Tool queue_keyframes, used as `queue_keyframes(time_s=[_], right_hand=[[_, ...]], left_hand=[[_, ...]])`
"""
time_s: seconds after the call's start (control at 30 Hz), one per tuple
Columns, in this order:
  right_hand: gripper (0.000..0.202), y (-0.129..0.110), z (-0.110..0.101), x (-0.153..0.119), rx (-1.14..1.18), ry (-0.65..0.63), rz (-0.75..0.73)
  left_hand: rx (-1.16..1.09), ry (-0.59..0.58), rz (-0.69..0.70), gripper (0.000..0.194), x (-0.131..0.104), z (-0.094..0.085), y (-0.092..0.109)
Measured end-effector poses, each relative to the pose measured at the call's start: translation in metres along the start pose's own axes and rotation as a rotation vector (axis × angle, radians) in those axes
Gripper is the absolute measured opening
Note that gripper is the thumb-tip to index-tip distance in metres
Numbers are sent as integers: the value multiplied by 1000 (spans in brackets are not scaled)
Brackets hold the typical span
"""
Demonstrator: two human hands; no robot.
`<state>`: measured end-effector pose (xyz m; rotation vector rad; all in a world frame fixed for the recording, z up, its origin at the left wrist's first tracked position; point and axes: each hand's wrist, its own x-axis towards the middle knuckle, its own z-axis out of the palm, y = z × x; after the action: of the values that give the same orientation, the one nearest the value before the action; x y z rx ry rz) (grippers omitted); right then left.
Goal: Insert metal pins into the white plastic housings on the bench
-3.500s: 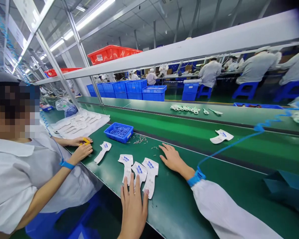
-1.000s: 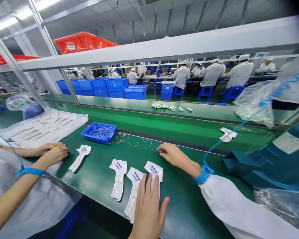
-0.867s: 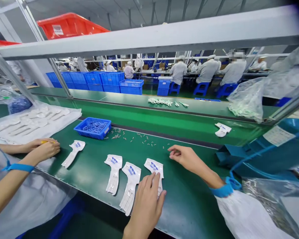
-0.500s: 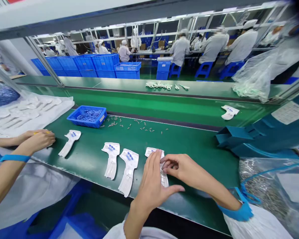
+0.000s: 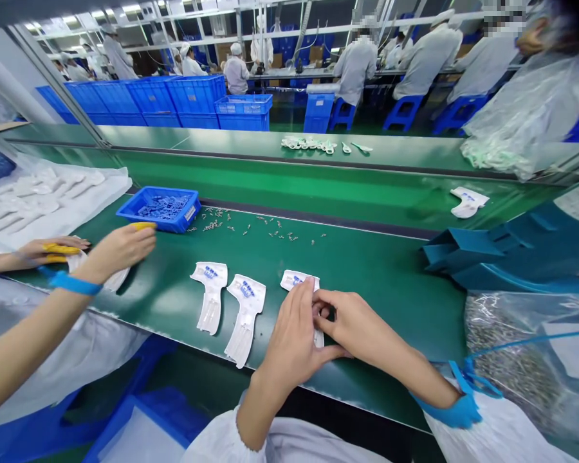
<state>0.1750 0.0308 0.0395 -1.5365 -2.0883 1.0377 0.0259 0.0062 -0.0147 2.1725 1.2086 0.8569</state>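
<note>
A white gun-shaped shell half with blue parts in its head lies on the green table, largely covered by my hands. My left hand rests along its left side, fingers stretched and thumb spread toward the right. Over its handle is my right hand, thumb and forefinger bent together in a pinch; whatever is between the fingertips is too hidden to make out. Two similar shell halves, one nearer and one farther left, lie beside my left hand.
Small metal pieces are scattered behind, near a blue tray of blue parts. A co-worker's hands work at the left. At the right stand teal bins and a clear bag of metal pieces. Another shell lies beyond.
The view has shifted slightly. My hands stay at the same shell, my left thumb now closer to my right hand. The co-worker's near hand has moved right toward the blue tray.
</note>
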Motion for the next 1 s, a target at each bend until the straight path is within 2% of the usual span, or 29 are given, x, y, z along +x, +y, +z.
queue_keyframes(time_s=[0.3, 0.43, 0.53, 0.6, 0.63, 0.7, 0.73, 0.87, 0.93, 1.0], right_hand=[[9, -10, 0, 4, -196, -31, 94], [10, -11, -6, 4, -183, -92, 132], [9, 0, -17, 16, -96, -125, 65], [14, 14, -26, 33, -72, -33, 22], [17, 21, -29, 44, -97, 58, 10], [24, 35, -33, 69, -211, 235, -6], [26, 41, -33, 82, -272, 273, -15], [19, 54, -32, 117, -436, 244, -8], [19, 53, -35, 118, -444, 239, 5], [19, 47, -39, 104, -339, 219, -11]], left_hand=[[8, 16, 38, 112, 2, 0, 1], [2, 18, 34, 119, 1, 1, 0], [17, 8, 14, 126, 0, 0, 0], [36, -3, 14, 127, 0, 0, 0], [45, -6, 16, 127, -1, 0, 0], [53, -4, 14, 127, -1, -1, 1], [53, -3, 8, 127, -1, -1, 1], [45, -9, -5, 127, -1, -2, 1], [42, -12, 0, 127, -1, -2, 1], [40, -8, 0, 126, 0, -2, 0]])
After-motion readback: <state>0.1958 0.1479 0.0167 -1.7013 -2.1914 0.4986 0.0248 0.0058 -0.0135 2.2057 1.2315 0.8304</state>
